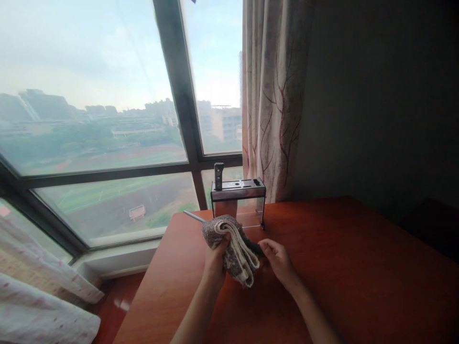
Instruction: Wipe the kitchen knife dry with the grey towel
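Observation:
My left hand (216,255) is closed round a folded grey-and-white towel (238,251), its thumb pressed on the folds. The towel wraps the middle of a dark-handled metal rod, which looks like a sharpening steel; its slim grey end (193,216) sticks out to the upper left. On the other side, my right hand (278,260) grips the dark handle (255,247) between thumb and fingers. Behind the towel stands a clear-sided knife block (238,190) with a metal top. A knife with a dark riveted handle (218,176) stands upright in its left end.
The reddish-brown wooden table (333,272) stretches under both hands and off to the right. Beyond its left and far edges are large windows (103,95) with dark frames. A patterned curtain (276,95) hangs behind the knife block, and another curtain (43,310) is at lower left.

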Motion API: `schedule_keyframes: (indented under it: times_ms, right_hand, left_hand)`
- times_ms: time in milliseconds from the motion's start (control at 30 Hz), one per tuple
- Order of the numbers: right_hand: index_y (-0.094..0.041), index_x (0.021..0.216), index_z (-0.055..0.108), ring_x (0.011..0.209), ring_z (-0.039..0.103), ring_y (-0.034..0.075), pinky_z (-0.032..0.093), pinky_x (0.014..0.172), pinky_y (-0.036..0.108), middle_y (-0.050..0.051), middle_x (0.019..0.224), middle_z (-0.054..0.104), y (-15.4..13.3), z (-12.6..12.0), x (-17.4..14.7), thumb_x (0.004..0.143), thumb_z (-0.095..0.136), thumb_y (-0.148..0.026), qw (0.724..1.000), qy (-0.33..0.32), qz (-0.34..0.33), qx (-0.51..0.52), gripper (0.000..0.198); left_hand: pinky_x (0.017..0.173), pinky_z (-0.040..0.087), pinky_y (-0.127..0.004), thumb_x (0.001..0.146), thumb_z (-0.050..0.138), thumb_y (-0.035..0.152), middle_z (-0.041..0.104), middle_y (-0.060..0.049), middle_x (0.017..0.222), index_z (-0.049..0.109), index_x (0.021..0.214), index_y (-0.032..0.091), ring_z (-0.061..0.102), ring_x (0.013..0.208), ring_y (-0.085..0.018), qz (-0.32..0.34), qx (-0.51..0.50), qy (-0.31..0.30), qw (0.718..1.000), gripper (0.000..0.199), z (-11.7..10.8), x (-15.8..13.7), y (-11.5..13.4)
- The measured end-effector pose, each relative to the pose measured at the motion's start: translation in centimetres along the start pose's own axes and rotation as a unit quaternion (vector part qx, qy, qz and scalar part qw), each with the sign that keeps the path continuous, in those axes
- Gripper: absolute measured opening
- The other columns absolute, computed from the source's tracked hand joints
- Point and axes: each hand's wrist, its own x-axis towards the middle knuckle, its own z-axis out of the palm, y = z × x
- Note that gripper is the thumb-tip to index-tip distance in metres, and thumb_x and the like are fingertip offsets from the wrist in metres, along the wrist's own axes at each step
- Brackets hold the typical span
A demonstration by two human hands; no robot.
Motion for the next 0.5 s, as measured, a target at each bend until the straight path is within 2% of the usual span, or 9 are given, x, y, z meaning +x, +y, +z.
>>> schedule_keyframes:
  times_ms: [100,200,267,333,433,500]
  right_hand:
    - [-0.019,0.072,0.059,0.037,0.047,0.012,0.033,0.032,0.021,-0.001,0.049,0.056,-0.17,0.02,-0.09,0.083,0.046,-0.064,0.999,-0.007,0.022,0.037,0.048]
    - [-0.019,0.074,0.059,0.039,0.049,0.012,0.036,0.036,0.021,-0.001,0.052,0.058,-0.31,-0.07,-0.03,0.085,0.046,-0.061,0.999,-0.006,0.006,0.041,0.045]
    - [-0.019,0.079,0.062,0.049,0.055,0.014,0.043,0.044,0.023,0.001,0.061,0.062,-0.3,-0.1,0.06,0.084,0.052,-0.056,1.0,0.0,-0.022,0.019,0.039]
    - [-0.019,0.088,0.065,0.066,0.062,0.018,0.05,0.058,0.026,0.004,0.077,0.068,-0.23,-0.09,0.13,0.082,0.059,-0.051,0.998,0.019,-0.061,-0.025,0.033]
    - [-0.019,0.097,0.066,0.089,0.064,0.023,0.05,0.079,0.031,0.007,0.097,0.069,-0.16,0.01,0.11,0.079,0.065,-0.043,0.989,0.028,-0.115,-0.084,0.03]
    - [-0.02,0.099,0.066,0.092,0.063,0.023,0.05,0.081,0.032,0.007,0.098,0.068,-0.19,0.11,0.05,0.08,0.066,-0.039,0.982,0.027,-0.148,-0.111,0.027]
  left_hand:
    - [0.074,0.057,-0.038,0.063,0.08,0.03,0.073,-0.013,0.09,0.066,0.097,0.012,0.07,0.086,-0.028,-0.009,0.016,-0.009,1.0,0.041,0.21,-0.28,-0.5]
    - [0.077,0.055,-0.038,0.061,0.081,0.028,0.073,-0.013,0.092,0.067,0.098,0.012,0.069,0.089,-0.028,0.01,0.027,-0.012,1.0,0.042,0.37,-0.43,-0.44]
    - [0.08,0.054,-0.038,0.061,0.081,0.027,0.073,-0.012,0.094,0.067,0.099,0.012,0.068,0.092,-0.028,0.032,0.037,-0.003,0.999,0.043,0.41,-0.45,-0.31]
    - [0.082,0.053,-0.039,0.062,0.081,0.027,0.073,-0.012,0.095,0.066,0.101,0.012,0.068,0.093,-0.028,0.054,0.049,0.011,0.997,0.045,0.41,-0.42,-0.25]
    - [0.083,0.052,-0.038,0.061,0.081,0.029,0.073,-0.011,0.095,0.066,0.104,0.013,0.068,0.092,-0.027,0.068,0.064,0.03,0.995,0.048,0.33,-0.34,-0.33]
    - [0.083,0.052,-0.037,0.062,0.081,0.03,0.073,-0.011,0.094,0.065,0.106,0.013,0.068,0.091,-0.027,0.064,0.063,0.038,0.995,0.05,0.28,-0.32,-0.44]
